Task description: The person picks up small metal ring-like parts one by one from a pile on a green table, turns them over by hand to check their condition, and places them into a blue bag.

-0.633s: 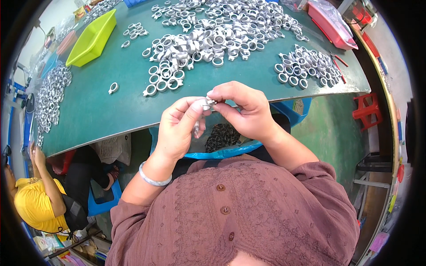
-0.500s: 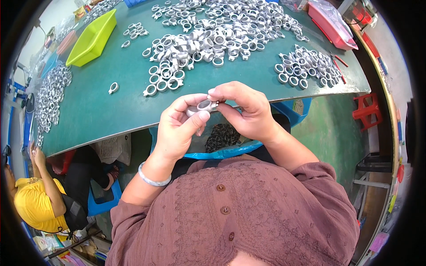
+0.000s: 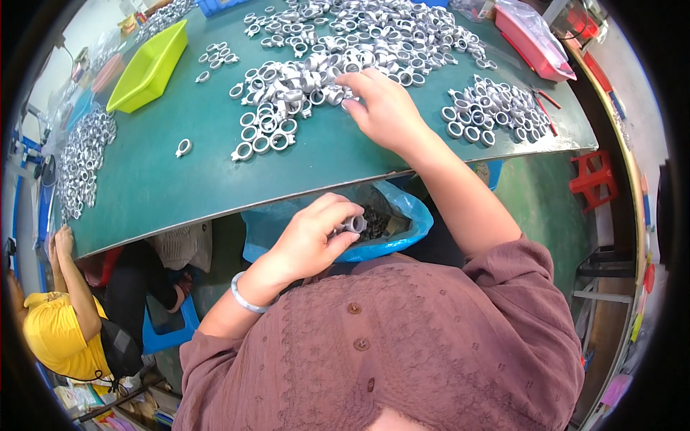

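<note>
Ring (image 3: 361, 223): grey, metal-looking, held near the person, on the near side of the table edge, over the bag.
Likely handling: light, stiff and hard to break, I judge; its smooth curve may turn or slip between fingertips.
Best hold: thumb and forefinger across the outer band, or by the small lug such rings carry.
Left hand (image 3: 310, 235): thumb and fingers pinched on the ring; whether a second sits behind it, I cannot tell.
Right hand (image 3: 384, 111): thumb and forefinger parted at the near right edge of the heap; contact with a ring there I cannot tell.
Heap (image 3: 309, 63): many similar rings on the far middle of the green table (image 3: 180, 183), overlapping, so neighbours could snag or drag.
Right pile (image 3: 496, 108): more rings, with a red-handled tool (image 3: 550, 99) just beside it.
Stray ring (image 3: 180, 151): alone on the left.
Blue bag (image 3: 420, 228): below the near table edge, dark pieces inside.
Trays: yellow-green (image 3: 153, 65) far left, pink (image 3: 535, 44) far right.
In the way: the table edge, between left hand and heap.
</note>
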Demonstrator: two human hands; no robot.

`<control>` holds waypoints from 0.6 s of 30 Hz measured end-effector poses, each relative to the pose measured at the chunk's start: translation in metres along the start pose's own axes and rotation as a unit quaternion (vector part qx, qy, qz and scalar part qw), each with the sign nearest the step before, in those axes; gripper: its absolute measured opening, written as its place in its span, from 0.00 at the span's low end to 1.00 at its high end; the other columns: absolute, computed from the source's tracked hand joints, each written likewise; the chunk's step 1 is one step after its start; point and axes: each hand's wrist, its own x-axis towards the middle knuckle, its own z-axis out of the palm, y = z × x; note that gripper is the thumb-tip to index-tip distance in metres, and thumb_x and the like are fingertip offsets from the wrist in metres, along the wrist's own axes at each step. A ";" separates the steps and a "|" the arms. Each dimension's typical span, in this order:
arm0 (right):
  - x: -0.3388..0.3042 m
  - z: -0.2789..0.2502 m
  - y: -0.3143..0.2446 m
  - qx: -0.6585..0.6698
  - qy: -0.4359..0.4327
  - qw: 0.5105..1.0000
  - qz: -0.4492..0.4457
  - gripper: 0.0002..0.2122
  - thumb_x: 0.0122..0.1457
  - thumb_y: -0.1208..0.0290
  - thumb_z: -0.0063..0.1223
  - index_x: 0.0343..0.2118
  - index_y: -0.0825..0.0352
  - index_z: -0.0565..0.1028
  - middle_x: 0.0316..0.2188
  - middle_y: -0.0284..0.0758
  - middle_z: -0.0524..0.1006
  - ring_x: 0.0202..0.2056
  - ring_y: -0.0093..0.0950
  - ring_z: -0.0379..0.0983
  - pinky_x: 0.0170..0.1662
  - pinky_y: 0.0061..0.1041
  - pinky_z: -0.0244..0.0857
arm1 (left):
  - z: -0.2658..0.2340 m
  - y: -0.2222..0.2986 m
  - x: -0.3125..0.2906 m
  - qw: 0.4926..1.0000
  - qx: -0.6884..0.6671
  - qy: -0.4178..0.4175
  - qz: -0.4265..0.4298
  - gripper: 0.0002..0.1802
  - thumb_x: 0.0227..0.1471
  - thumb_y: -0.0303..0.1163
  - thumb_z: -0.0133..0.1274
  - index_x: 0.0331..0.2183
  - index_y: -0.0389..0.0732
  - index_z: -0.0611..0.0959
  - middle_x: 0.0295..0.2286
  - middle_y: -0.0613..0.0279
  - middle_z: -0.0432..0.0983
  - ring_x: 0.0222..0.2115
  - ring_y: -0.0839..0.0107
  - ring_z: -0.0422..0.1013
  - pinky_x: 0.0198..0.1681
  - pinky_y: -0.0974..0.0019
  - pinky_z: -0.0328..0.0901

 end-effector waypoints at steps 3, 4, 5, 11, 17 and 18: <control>0.010 0.011 0.008 -0.039 -0.033 0.999 0.007 0.11 0.48 0.73 0.52 0.37 0.62 0.73 0.29 0.38 0.71 0.33 0.37 0.69 0.36 0.33 0.64 | 0.009 -0.018 0.000 0.996 0.090 -0.010 0.023 0.18 0.41 0.22 0.55 0.38 0.38 0.75 0.35 0.56 0.70 0.33 0.62 0.70 0.36 0.69 0.67; 0.012 0.012 0.010 -0.066 -0.061 0.996 0.003 0.11 0.48 0.72 0.52 0.37 0.62 0.73 0.29 0.37 0.71 0.33 0.37 0.69 0.37 0.33 0.64 | 0.011 -0.023 -0.001 0.992 0.125 -0.002 0.020 0.19 0.40 0.22 0.55 0.40 0.38 0.75 0.36 0.55 0.70 0.35 0.59 0.70 0.37 0.68 0.66; 0.014 0.012 0.010 -0.066 -0.061 0.996 0.003 0.11 0.48 0.72 0.52 0.37 0.62 0.73 0.29 0.37 0.71 0.33 0.37 0.69 0.37 0.33 0.64 | 0.012 -0.025 -0.002 0.987 0.159 0.007 0.018 0.20 0.40 0.22 0.54 0.41 0.38 0.75 0.38 0.54 0.69 0.36 0.57 0.69 0.39 0.68 0.66; 0.006 0.001 0.003 -0.008 0.012 0.997 -0.069 0.08 0.47 0.74 0.54 0.32 0.64 0.74 0.26 0.35 0.70 0.29 0.33 0.70 0.32 0.29 0.64 | 0.001 -0.010 -0.003 0.963 -0.223 0.025 -0.148 0.17 0.51 0.27 0.50 0.44 0.35 0.73 0.33 0.59 0.74 0.30 0.76 0.71 0.32 0.73 0.68; -0.019 -0.035 -0.048 0.258 -0.062 0.963 -0.047 0.07 0.47 0.78 0.54 0.32 0.68 0.72 0.25 0.37 0.73 0.27 0.30 0.71 0.30 0.25 0.65 | -0.015 0.006 0.020 0.852 -0.463 0.200 -0.138 0.19 0.58 0.36 0.41 0.45 0.33 0.70 0.34 0.57 0.73 0.28 0.73 0.72 0.29 0.73 0.68; -0.023 -0.036 -0.054 0.275 -0.068 0.958 -0.044 0.09 0.46 0.77 0.54 0.32 0.68 0.72 0.27 0.39 0.74 0.30 0.36 0.72 0.32 0.29 0.66 | -0.018 0.006 0.021 0.832 -0.506 0.183 -0.139 0.19 0.57 0.37 0.42 0.44 0.33 0.71 0.33 0.59 0.73 0.28 0.74 0.71 0.29 0.73 0.68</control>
